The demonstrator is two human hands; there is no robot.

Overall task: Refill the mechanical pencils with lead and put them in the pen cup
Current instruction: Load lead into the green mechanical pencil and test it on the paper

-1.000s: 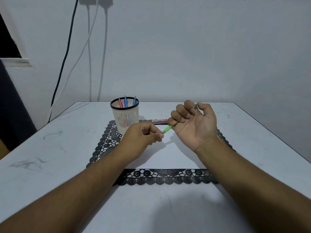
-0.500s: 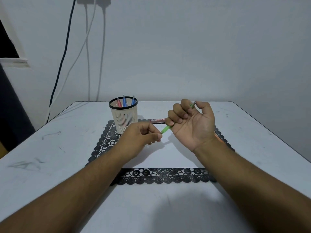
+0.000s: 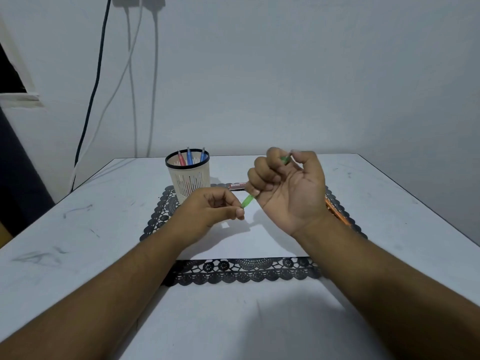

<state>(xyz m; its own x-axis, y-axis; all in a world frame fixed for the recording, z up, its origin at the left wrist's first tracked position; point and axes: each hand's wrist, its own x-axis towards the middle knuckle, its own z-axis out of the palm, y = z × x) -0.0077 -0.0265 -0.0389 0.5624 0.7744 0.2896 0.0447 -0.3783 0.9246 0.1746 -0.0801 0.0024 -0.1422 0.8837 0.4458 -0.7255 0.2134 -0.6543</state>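
Dim, cool, even light; soft shadows fall toward the viewer on the table (image 3: 78, 229); slight wide-angle bending at edges.

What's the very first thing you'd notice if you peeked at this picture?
Two bare hands in the middle: the right hand grips a green mechanical pencil, and the left hand pinches its fingers together right at the pencil's lower end. Behind them, to the left, a cream pen cup with red and blue pencils stands on a black lacy mat.
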